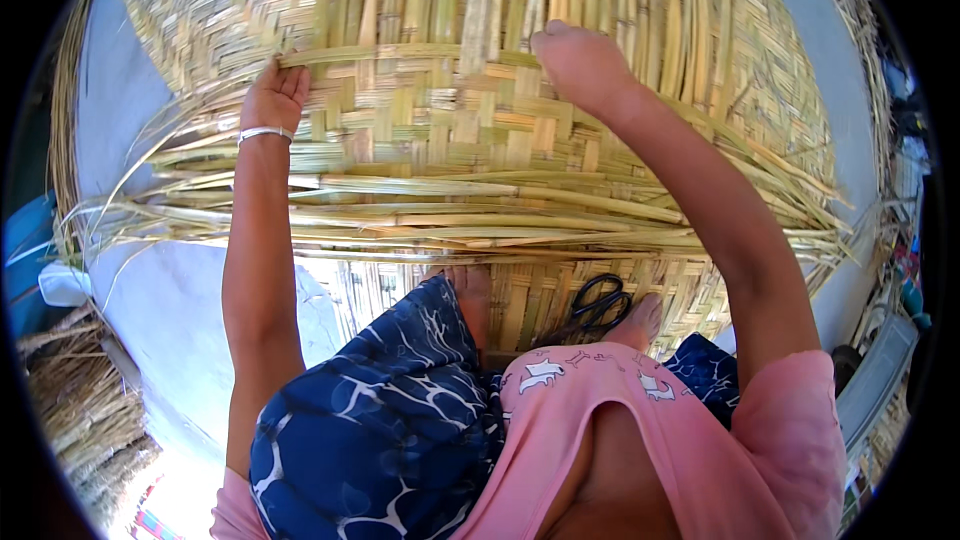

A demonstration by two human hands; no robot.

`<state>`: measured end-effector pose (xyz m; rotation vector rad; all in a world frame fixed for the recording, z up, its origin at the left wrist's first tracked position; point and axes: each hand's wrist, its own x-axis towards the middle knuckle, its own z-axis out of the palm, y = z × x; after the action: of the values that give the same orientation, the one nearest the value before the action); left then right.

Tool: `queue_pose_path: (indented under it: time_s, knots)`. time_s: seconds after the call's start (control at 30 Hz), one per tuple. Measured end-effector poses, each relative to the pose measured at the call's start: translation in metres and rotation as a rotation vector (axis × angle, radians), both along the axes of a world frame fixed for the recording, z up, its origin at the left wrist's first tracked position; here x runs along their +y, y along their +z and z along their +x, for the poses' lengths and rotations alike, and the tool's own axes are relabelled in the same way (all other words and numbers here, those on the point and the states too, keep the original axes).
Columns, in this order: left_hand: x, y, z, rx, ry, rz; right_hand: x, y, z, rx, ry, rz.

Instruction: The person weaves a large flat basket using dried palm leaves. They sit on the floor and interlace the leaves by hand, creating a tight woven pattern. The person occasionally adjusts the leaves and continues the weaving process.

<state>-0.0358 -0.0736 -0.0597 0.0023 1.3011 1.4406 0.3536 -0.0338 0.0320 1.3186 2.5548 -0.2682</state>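
Note:
A large woven mat [400, 125] of flattened yellow-green reed strips lies in front of me. Across its upright strips runs a crosswise reed strip [345, 55], passing over some and under others. My left hand [275, 95], with a white bangle at the wrist, pinches this strip near its left end. Farther right, my right hand [582, 62] is closed at the strip's other side; its fingertips are partly hidden by the fist. Nearer to me, a bundle of loose reed strips [480, 215] lies across the mat.
Black-handled scissors [600, 302] rest on the mat between my feet. A pile of dry stalks [85, 410] is at the lower left, near a white plastic container [65, 285] and a blue object [30, 230]. A grey plastic piece [880, 370] stands at the right.

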Motion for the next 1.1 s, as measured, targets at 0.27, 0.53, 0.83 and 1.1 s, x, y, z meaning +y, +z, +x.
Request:
queue_pose_path:
  time_s: [0.27, 0.53, 0.83, 1.1]
  knots:
    - [0.021, 0.044, -0.039, 0.045, -0.315, 0.357, -0.01, -0.039, -0.106, 0.537, -0.066, -0.114]
    - [0.085, 0.09, 0.038, 0.566, -0.782, 0.343, 0.002, -0.039, -0.115, 0.599, -0.361, -0.163]
    - [0.131, 0.012, 0.103, 1.494, -1.187, 0.069, -0.01, -0.031, -0.115, 0.88, -0.823, -0.347]
    - [0.146, 0.022, 0.095, 0.995, -1.285, -0.159, -0.023, -0.026, -0.117, 1.002, -0.833, -0.294]
